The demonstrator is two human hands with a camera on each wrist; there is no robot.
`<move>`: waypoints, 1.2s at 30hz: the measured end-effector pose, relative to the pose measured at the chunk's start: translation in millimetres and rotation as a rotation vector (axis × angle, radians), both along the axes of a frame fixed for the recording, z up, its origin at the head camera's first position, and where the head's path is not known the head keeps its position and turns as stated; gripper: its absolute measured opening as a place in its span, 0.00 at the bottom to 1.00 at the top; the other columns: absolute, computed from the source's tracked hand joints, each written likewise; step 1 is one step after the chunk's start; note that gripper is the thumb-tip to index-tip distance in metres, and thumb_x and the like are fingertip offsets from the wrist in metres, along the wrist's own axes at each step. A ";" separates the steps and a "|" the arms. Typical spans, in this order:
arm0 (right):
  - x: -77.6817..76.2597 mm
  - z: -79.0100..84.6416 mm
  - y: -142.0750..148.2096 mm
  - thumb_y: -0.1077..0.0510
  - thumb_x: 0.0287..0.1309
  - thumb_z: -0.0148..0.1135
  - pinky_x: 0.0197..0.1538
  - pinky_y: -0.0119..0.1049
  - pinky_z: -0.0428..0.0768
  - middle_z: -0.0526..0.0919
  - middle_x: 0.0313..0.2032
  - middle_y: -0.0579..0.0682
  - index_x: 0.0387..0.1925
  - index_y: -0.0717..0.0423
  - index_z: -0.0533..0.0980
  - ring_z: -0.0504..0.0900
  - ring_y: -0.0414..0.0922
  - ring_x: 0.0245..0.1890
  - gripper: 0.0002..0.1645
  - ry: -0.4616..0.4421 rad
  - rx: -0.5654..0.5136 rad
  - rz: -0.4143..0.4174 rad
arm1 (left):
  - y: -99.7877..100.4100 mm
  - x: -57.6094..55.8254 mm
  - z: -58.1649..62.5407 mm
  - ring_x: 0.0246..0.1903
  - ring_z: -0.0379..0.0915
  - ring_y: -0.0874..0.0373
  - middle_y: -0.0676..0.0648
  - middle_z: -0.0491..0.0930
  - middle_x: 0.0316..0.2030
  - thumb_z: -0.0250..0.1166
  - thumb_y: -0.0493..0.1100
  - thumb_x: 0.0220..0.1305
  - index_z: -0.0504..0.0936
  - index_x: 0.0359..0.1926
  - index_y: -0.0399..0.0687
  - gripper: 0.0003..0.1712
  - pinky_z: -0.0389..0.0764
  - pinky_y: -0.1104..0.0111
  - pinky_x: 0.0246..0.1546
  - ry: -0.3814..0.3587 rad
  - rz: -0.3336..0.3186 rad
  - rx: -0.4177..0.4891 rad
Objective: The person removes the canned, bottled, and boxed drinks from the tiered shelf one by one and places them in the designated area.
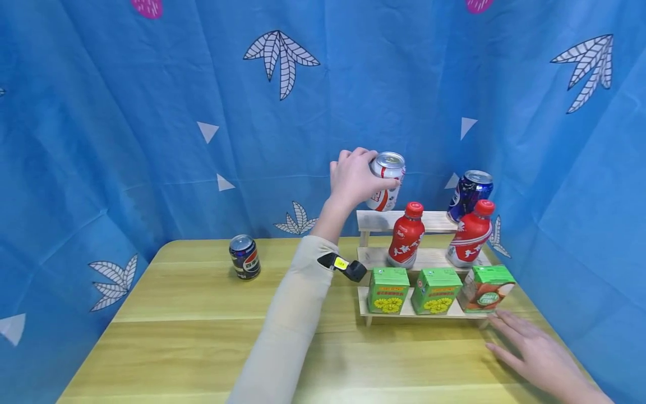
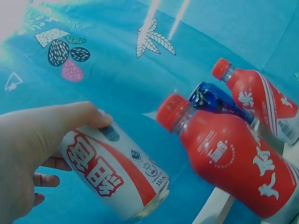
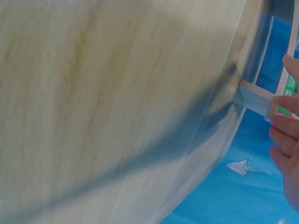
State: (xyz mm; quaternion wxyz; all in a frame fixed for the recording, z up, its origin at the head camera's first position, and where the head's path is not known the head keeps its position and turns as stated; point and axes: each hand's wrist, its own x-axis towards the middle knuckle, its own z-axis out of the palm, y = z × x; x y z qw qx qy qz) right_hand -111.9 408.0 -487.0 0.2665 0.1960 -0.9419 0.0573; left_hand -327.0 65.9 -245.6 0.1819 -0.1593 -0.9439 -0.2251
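My left hand (image 1: 350,178) grips a white can with red markings (image 2: 114,170), thumb on one side and fingers round the other. In the head view the can is nearly upright over the left end of the top step of a wooden three-step rack (image 1: 375,221). A red bottle (image 1: 406,235) stands on the middle step, just below and right of it. At the rack's front right corner is my right hand (image 1: 540,353), its fingers extended and the fingertips right at the lower step. Nothing is in its grasp.
A dark blue can (image 1: 466,196) stands at the top step's right end, behind a second red bottle (image 1: 470,233). Two green cartons (image 1: 388,292) and a green-brown carton (image 1: 487,289) line the lowest step. A dark cola can (image 1: 244,258) stands on the wooden table (image 1: 202,348). Blue curtains (image 1: 166,140) surround it.
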 end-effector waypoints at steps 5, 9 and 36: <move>-0.1 0.8 0.8 0.42 0.46 0.73 0.69 0.14 0.34 0.81 0.53 0.63 0.53 0.58 0.78 0.50 0.35 0.74 0.36 0.006 0.007 0.005 | -12.1 6.0 2.0 0.58 0.61 0.56 0.57 0.73 0.61 0.67 0.73 0.47 0.72 0.65 0.61 0.45 0.64 0.56 0.58 0.006 0.013 0.000; -1.0 2.4 -0.1 0.43 0.45 0.74 0.68 0.13 0.33 0.81 0.53 0.63 0.54 0.58 0.78 0.78 0.61 0.54 0.36 -0.013 0.014 -0.005 | -22.1 9.4 2.2 0.58 0.61 0.56 0.57 0.74 0.60 0.66 0.73 0.48 0.73 0.64 0.61 0.45 0.64 0.55 0.58 0.018 0.024 0.004; 3.2 4.4 -2.6 0.47 0.44 0.75 0.70 0.15 0.32 0.80 0.54 0.63 0.56 0.58 0.76 0.78 0.61 0.49 0.38 -0.077 0.000 -0.033 | -88.3 34.1 -31.3 0.57 0.63 0.51 0.53 0.77 0.56 0.69 0.71 0.45 0.76 0.61 0.56 0.44 0.63 0.51 0.57 0.068 0.090 0.089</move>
